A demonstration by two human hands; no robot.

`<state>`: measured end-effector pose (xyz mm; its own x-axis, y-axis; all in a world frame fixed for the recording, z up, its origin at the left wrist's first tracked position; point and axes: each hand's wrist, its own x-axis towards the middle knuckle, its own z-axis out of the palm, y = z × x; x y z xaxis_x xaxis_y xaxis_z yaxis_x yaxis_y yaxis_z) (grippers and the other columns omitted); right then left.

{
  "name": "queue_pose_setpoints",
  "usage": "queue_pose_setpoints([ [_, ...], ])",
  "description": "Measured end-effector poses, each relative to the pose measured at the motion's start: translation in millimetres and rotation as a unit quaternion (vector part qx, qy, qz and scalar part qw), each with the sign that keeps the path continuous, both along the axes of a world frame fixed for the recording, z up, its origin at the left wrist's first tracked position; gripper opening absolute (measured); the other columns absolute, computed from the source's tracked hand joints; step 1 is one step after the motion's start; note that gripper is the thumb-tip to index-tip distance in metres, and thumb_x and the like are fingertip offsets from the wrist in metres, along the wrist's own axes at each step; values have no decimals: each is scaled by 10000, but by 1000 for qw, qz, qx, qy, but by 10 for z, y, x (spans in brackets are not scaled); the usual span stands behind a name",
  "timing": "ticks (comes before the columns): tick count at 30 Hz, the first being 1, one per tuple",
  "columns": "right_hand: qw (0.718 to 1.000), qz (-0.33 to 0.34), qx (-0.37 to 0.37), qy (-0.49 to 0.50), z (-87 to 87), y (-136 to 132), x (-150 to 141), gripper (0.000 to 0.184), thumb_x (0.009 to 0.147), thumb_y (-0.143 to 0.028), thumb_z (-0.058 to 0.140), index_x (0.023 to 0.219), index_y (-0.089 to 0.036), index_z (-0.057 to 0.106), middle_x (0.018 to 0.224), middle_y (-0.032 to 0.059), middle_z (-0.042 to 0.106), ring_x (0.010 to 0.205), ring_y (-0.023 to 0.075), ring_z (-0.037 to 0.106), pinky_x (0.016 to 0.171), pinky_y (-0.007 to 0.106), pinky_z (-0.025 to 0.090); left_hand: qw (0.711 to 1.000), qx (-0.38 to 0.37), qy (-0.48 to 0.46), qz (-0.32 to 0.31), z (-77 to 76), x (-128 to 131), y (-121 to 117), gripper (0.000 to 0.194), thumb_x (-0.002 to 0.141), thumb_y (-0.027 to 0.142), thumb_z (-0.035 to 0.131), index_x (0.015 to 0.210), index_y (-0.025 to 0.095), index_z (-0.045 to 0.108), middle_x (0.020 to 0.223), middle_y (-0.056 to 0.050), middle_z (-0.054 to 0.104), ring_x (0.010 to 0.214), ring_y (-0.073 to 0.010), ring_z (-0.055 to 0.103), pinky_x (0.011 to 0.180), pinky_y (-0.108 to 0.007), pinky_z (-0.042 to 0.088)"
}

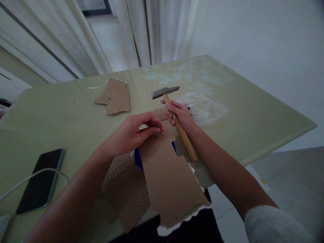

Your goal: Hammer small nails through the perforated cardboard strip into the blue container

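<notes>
My right hand [181, 114] is wrapped round the wooden handle of a hammer [186, 143], its steel head pointing away from me above the table. My left hand [138, 131] pinches thumb and forefinger together over the far part of a torn cardboard piece [168, 175]. A tiny dark thing shows at those fingertips, too small to name. Small dark marks dot the cardboard beside them. Under this piece, edges of something blue [138, 159] stick out. Another cardboard piece [129, 189], covered in rows of small holes, lies partly beneath, to the left.
A clear plastic bag [206, 108] lies beyond my right hand. Torn cardboard scraps [117, 99] rest at the back left of the pale green table [240, 98]. On the left is a phone [42, 180] with a white cable [48, 169] across it. Curtains [167, 30] hang behind the table.
</notes>
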<state>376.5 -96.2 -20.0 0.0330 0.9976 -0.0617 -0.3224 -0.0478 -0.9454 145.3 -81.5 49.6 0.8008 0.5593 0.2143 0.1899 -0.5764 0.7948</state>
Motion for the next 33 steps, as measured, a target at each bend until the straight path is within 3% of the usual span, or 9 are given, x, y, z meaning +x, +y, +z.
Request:
queue_pose_setpoints([
  [33,1000,-3,-4,-4,8,-8,-4,614,858,-522,835,1322,-148,688,597,-102,519,395,43,440,382,195,315,1000,-2,4,7,49,21,-19,106,1003,292,708,986,198,755,933,-35,806,866,-170,730,810,-273,582],
])
